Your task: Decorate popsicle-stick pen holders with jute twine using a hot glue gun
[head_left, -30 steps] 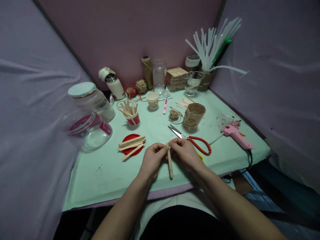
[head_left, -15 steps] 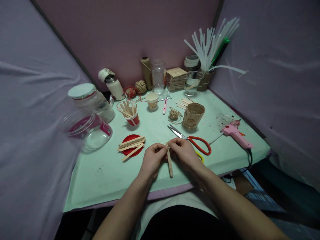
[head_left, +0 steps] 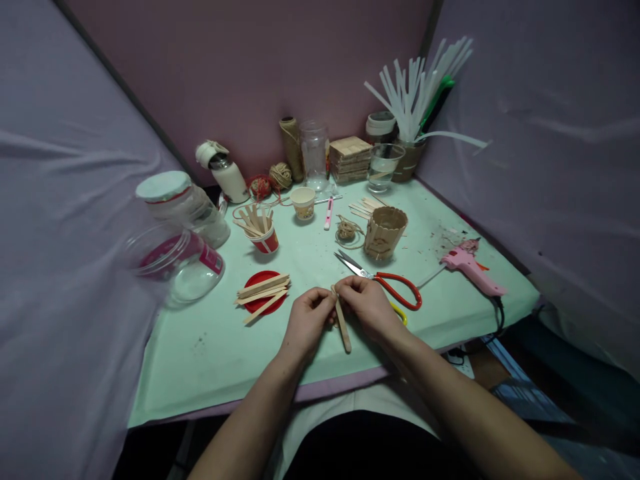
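Observation:
Close to the table's front edge, my left hand [head_left: 313, 317] and my right hand [head_left: 365, 303] meet at the upper end of a wooden craft stick [head_left: 343, 328]. Both pinch it between thumb and fingers, and its lower end points toward me, tilted slightly right. The gripped tip is partly hidden by my fingers. Just beyond my right hand lie open scissors with red handles [head_left: 400, 288]; a yellow handle [head_left: 399, 313] shows beside my right wrist. Left of my left hand, several craft sticks [head_left: 263, 288] rest on a red lid [head_left: 273, 308].
A stick-covered cup [head_left: 384, 233], a small twine ball [head_left: 346, 231] and a pink cutter [head_left: 329, 213] stand or lie mid-table. At right is a pink glue gun [head_left: 473, 270]. A red cup of sticks [head_left: 265, 241] and clear plastic tub [head_left: 197, 277] are left.
The lower end of the craft stick has swung slightly to the right. Both hands stay pinched at its upper end, nearly in place.

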The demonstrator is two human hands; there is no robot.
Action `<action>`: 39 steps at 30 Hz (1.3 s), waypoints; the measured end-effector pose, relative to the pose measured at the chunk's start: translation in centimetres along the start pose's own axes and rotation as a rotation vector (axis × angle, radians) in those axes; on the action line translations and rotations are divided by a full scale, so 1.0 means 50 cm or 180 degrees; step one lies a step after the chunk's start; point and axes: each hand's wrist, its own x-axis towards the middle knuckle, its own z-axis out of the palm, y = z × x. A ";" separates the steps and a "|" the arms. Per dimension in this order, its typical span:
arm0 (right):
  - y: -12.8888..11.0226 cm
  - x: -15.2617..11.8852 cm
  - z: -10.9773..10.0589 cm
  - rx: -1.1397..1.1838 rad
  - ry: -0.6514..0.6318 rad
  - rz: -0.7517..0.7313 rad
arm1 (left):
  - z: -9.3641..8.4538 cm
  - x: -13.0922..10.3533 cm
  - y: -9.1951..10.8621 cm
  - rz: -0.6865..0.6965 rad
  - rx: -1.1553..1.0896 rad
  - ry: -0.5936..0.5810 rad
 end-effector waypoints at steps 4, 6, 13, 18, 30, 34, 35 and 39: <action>0.000 0.002 0.002 -0.0007 -0.0016 0.0009 | -0.005 0.002 -0.006 0.0154 0.0198 0.0073; -0.002 0.002 0.003 -0.0022 -0.0053 0.0020 | -0.008 0.002 -0.007 0.0203 0.0298 0.0104; -0.022 0.001 -0.003 -0.0772 -0.0152 -0.0136 | -0.013 0.003 -0.004 0.0494 0.0587 0.0270; -0.035 0.012 -0.005 -0.1345 -0.0286 -0.0382 | -0.016 0.003 -0.005 0.0513 0.0598 0.0350; -0.058 0.027 0.005 -0.2452 -0.0381 -0.0870 | -0.026 0.005 -0.011 0.0581 0.1013 0.0444; -0.061 0.034 0.001 -0.2470 0.0072 -0.1009 | -0.034 0.006 0.001 0.0645 0.1167 0.0642; -0.061 0.034 -0.004 -0.2510 0.0184 -0.1078 | -0.038 0.005 0.004 0.0670 0.1217 0.0721; -0.059 0.022 -0.050 -0.3272 0.0529 -0.1365 | -0.049 0.003 0.008 0.0800 0.1473 0.0934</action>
